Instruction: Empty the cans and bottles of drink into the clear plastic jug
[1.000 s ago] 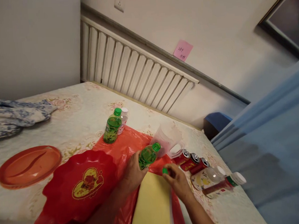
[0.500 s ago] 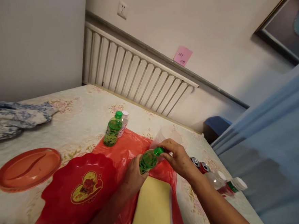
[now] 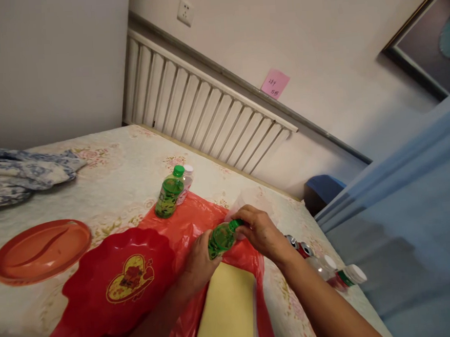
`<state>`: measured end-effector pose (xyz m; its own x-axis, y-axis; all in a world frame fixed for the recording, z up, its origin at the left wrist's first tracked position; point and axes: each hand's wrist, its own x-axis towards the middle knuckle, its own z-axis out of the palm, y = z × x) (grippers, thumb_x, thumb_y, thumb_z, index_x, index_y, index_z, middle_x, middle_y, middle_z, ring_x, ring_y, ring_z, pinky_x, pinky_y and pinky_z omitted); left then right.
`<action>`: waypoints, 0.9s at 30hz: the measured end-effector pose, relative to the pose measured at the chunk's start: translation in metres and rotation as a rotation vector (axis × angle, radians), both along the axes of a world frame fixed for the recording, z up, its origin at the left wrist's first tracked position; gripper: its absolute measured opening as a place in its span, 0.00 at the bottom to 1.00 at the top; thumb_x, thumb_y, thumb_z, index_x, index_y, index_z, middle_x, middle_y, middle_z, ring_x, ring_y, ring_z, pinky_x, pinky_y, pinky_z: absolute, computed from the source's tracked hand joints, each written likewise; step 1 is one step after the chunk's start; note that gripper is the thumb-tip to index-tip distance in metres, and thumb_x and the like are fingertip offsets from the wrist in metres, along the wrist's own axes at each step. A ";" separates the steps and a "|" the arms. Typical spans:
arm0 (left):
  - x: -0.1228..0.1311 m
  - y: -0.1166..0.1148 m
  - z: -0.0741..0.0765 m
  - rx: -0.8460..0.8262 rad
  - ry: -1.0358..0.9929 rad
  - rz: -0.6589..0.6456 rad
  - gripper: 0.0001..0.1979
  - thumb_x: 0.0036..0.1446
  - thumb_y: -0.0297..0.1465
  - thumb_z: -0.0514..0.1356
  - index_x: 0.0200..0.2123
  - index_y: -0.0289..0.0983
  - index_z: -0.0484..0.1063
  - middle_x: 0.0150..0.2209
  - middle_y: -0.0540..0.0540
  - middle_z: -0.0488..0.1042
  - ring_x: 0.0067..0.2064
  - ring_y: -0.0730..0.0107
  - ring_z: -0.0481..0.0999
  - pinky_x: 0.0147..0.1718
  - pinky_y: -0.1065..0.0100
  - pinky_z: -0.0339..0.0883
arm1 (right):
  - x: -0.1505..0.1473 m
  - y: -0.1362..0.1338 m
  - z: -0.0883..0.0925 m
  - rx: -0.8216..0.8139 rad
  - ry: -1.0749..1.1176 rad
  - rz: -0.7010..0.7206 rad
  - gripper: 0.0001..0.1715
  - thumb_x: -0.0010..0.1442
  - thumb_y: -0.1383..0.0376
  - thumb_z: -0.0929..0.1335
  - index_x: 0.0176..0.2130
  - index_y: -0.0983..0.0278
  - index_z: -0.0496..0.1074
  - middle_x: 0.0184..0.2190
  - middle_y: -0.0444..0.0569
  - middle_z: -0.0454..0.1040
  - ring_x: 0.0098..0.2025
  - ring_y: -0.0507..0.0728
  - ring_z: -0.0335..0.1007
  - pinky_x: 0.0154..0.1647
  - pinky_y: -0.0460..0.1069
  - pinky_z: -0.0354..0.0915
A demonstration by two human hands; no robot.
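Tilted toward the right, a green plastic bottle (image 3: 221, 239) is held above a red plastic bag (image 3: 201, 216). My left hand (image 3: 197, 260) wraps round its body. The fingers of my right hand (image 3: 261, 232) are closed on its green cap (image 3: 234, 224), which sits at the bottle's neck. Just below the bottle lies a yellow pad or booklet (image 3: 229, 307). To the left of my left hand rests a red scalloped tray (image 3: 90, 280) with a gold heart print. A second green bottle (image 3: 169, 195) stands upright on the bag, a clear white-capped bottle (image 3: 187, 179) behind it.
An orange oval lid or plate (image 3: 41, 250) lies at the left, near a patterned cloth (image 3: 28, 172). At the right stand opened cans (image 3: 303, 248) and clear bottles (image 3: 346, 277). A radiator (image 3: 197, 98) and a blue curtain (image 3: 417, 216) border the flowered tablecloth (image 3: 110, 181).
My right hand has turned slightly over the cap and its fingers now cover more of it. Both hands stay on the bottle, and the view has shifted a little.
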<state>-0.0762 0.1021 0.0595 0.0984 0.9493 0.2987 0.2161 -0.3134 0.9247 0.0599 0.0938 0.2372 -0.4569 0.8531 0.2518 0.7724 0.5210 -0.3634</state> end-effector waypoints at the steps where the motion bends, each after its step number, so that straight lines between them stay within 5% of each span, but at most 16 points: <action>1: 0.000 0.000 0.000 0.000 -0.006 -0.001 0.27 0.46 0.23 0.61 0.51 0.36 0.63 0.47 0.41 0.72 0.49 0.59 0.72 0.50 0.58 0.66 | -0.001 0.000 0.000 -0.003 -0.003 0.002 0.22 0.52 0.79 0.66 0.42 0.59 0.76 0.37 0.47 0.72 0.38 0.55 0.70 0.41 0.51 0.65; 18: 0.002 0.001 -0.002 0.040 0.028 0.026 0.26 0.46 0.24 0.64 0.51 0.37 0.64 0.47 0.41 0.73 0.50 0.58 0.72 0.50 0.56 0.67 | 0.013 -0.006 -0.020 0.104 0.121 -0.019 0.15 0.57 0.73 0.69 0.45 0.60 0.74 0.37 0.48 0.74 0.37 0.54 0.70 0.39 0.49 0.66; 24: 0.001 0.000 0.002 0.034 0.012 -0.017 0.26 0.48 0.25 0.63 0.51 0.37 0.64 0.47 0.41 0.73 0.49 0.58 0.73 0.50 0.55 0.66 | 0.023 -0.008 -0.044 0.053 0.342 -0.178 0.33 0.51 0.65 0.74 0.56 0.61 0.68 0.48 0.52 0.74 0.37 0.55 0.70 0.38 0.51 0.68; 27: 0.000 0.000 0.005 0.038 0.001 -0.021 0.25 0.48 0.25 0.63 0.51 0.37 0.64 0.47 0.41 0.73 0.49 0.58 0.73 0.50 0.55 0.67 | 0.021 -0.013 -0.058 -0.017 0.453 -0.321 0.36 0.47 0.62 0.76 0.55 0.63 0.68 0.44 0.51 0.76 0.35 0.56 0.70 0.38 0.51 0.68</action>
<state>-0.0763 0.1024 0.0642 0.1188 0.9348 0.3346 0.2098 -0.3530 0.9118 0.0807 0.0811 0.1792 -0.0226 0.9375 0.3474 0.6556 0.2762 -0.7028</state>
